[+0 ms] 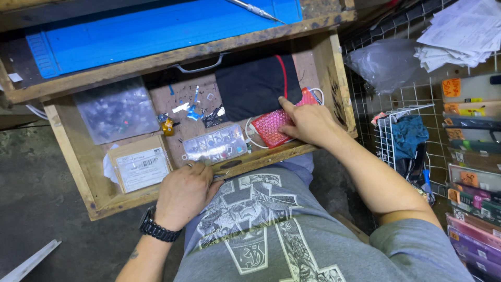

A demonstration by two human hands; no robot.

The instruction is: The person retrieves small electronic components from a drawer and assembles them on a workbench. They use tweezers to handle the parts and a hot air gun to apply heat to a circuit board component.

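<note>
**Hands in an open wooden drawer**

A rough, stained wooden drawer (78, 167) stands pulled out beneath a counter (250, 39) topped with a smooth blue mat (156, 28). The right hand (308, 122) lies flat and open on a red case (271, 128) with a bumpy, perforated texture — the forefinger stretches past it onto a folded black cloth (255, 86) with a red stripe. The case sits at the drawer's right front corner, under the fingers, a white cable looped beside it. The left hand (182, 193), a dark watch on its wrist, is curled closed over the drawer's front edge. Just beyond its knuckles lies a clear plastic compartment box (215, 143) — near but apart. A flat cardboard box (140, 164) and a clear plastic bag (116, 110) lie to the left.
</note>
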